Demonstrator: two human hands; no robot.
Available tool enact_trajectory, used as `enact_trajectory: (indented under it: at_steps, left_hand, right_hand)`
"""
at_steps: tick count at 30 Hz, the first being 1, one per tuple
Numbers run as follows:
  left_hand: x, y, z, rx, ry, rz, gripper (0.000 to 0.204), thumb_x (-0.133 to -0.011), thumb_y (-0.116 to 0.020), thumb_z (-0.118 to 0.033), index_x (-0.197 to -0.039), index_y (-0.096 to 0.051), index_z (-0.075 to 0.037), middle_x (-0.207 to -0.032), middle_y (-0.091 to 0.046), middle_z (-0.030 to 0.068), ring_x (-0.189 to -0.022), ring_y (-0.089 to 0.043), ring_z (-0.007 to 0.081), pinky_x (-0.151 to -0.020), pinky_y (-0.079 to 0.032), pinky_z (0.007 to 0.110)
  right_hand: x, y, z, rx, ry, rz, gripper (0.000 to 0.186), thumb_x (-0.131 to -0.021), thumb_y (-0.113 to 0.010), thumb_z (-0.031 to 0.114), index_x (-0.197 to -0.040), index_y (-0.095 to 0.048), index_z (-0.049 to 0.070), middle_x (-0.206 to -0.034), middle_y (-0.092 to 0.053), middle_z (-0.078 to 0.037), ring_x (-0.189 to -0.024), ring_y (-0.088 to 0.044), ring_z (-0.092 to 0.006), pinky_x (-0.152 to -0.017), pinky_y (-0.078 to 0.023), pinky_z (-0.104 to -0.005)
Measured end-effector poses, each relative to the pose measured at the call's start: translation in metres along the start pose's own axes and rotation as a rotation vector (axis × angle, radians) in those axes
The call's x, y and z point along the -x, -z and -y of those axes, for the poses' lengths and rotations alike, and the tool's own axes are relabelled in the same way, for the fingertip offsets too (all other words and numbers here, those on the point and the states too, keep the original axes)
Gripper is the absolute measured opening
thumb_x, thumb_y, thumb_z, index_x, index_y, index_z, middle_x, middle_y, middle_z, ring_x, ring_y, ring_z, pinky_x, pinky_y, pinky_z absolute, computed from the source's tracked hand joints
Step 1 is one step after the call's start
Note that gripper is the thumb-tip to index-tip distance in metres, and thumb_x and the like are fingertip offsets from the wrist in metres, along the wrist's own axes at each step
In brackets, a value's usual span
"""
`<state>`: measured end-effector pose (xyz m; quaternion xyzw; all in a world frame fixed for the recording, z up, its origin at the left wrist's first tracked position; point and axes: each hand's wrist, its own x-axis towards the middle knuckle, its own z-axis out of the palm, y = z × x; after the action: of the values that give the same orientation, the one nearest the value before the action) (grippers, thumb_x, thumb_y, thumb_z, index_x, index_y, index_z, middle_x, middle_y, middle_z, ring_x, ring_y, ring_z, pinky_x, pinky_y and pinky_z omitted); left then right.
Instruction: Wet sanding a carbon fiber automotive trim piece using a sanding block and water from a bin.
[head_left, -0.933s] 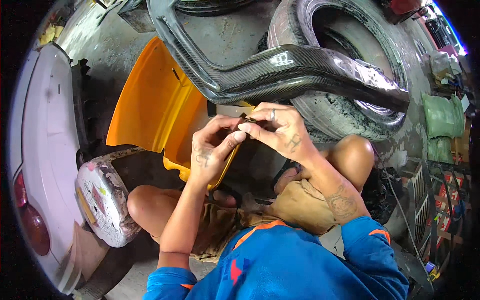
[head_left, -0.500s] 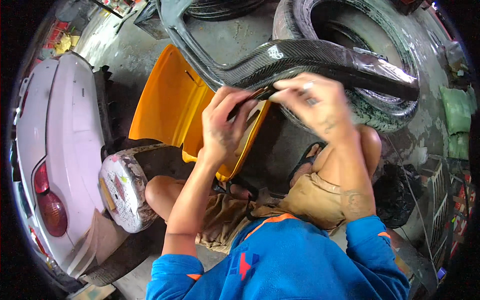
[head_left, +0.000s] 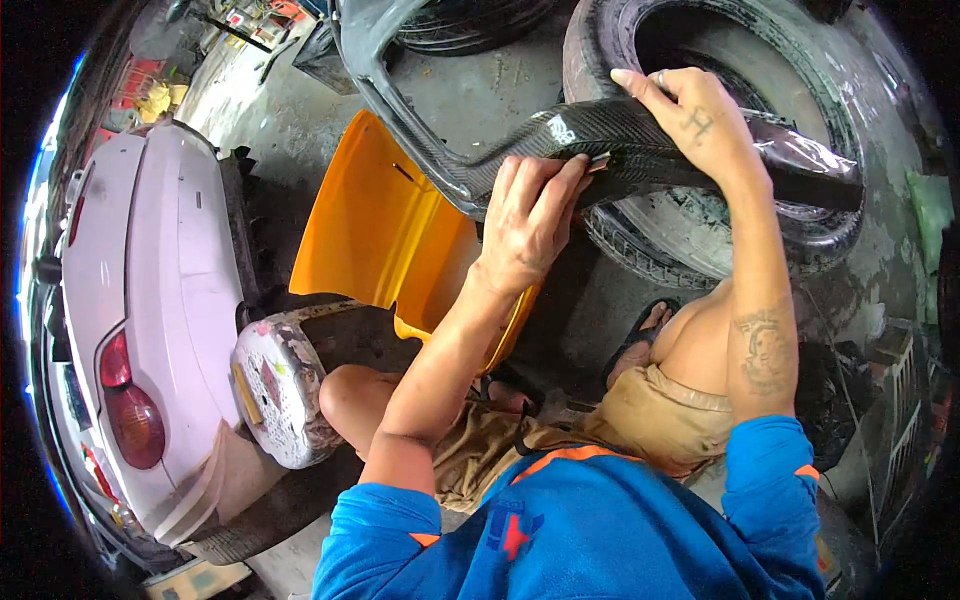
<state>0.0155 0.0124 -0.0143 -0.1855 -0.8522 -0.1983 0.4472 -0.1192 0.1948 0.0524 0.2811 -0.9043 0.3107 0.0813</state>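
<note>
A glossy black carbon-fibre car part (head_left: 622, 125), long and bent, lies in front of me with its right end over a tyre. My left hand (head_left: 525, 215) is closed, its fingertips pressed to the part's near edge. Between those fingers pokes out the tip of a small dark strip (head_left: 600, 162) with a brownish edge; most of it is hidden, and its kind cannot be made out. Further right, my right hand (head_left: 708, 125) grips the part over its far edge, thumb pointing left and the other fingers partly hidden behind it.
An orange plastic body panel (head_left: 350, 215) stands below the part. Dusty tyres (head_left: 600, 50) lie behind it. To my left are a white-splashed stool (head_left: 285, 390) and a pale car bumper (head_left: 170, 260) with red lamps. A black bag (head_left: 815, 400) sits at my right.
Both hands were together in front of the part, handling the small strip. The left has carried it right onto the part's edge; the right has let go and moved up to grip the part.
</note>
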Motion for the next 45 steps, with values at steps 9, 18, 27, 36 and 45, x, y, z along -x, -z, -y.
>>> enact_trajectory:
  at_steps: [9, 18, 27, 36, 45]
  left_hand:
    - [-0.013, -0.002, 0.006, 0.06, -0.141, 0.058, 0.038, -0.075, -0.081, 0.002, -0.111, -0.071, 0.0, -0.089, -0.06, 0.0087, -0.072, -0.059, 0.0226, -0.062, -0.048, 0.033]
    - [-0.03, -0.003, 0.009, 0.044, -0.274, 0.129, 0.031, -0.075, -0.08, 0.004, -0.104, -0.071, 0.001, -0.089, -0.065, 0.0096, -0.069, -0.062, 0.0224, -0.059, -0.048, 0.032]
    - [-0.026, -0.002, 0.02, 0.077, -0.329, 0.187, 0.041, -0.067, -0.069, -0.004, -0.108, -0.069, 0.004, -0.095, -0.061, 0.0095, -0.073, -0.06, 0.0196, -0.064, -0.048, 0.031]
    - [-0.021, 0.005, 0.018, 0.073, -0.247, 0.182, 0.031, -0.076, -0.077, 0.002, -0.106, -0.071, 0.001, -0.088, -0.063, 0.0099, -0.071, -0.061, 0.0237, -0.061, -0.046, 0.034]
    - [-0.027, -0.001, 0.006, 0.106, -0.221, 0.173, 0.033, -0.075, -0.076, 0.003, -0.107, -0.071, 0.0, -0.088, -0.062, 0.0091, -0.073, -0.061, 0.0241, -0.062, -0.046, 0.035]
  right_hand:
    - [-0.001, 0.003, -0.001, -0.009, -0.082, 0.101, 0.059, -0.097, -0.056, 0.051, -0.074, -0.064, -0.003, -0.068, -0.057, -0.027, -0.071, -0.061, -0.046, -0.066, -0.05, -0.0495]
    - [0.004, 0.003, 0.002, 0.027, -0.047, 0.043, 0.057, -0.097, -0.056, 0.049, -0.074, -0.065, -0.003, -0.068, -0.057, -0.027, -0.072, -0.062, -0.0453, -0.065, -0.05, -0.0499]
    - [0.003, 0.002, -0.001, 0.005, -0.04, 0.04, 0.051, -0.097, -0.059, 0.045, -0.077, -0.067, -0.001, -0.068, -0.057, -0.026, -0.069, -0.062, -0.0443, -0.063, -0.05, -0.047]
    - [0.003, -0.002, 0.0, -0.059, -0.05, 0.039, 0.057, -0.097, -0.063, 0.045, -0.071, -0.056, -0.006, -0.058, -0.032, -0.014, -0.054, -0.031, -0.0168, -0.054, -0.037, -0.0371]
    - [0.005, -0.004, 0.001, -0.096, -0.042, 0.015, 0.055, -0.098, -0.063, 0.042, -0.072, -0.055, -0.006, -0.06, -0.027, -0.01, -0.055, -0.03, -0.0121, -0.053, -0.034, -0.0355]
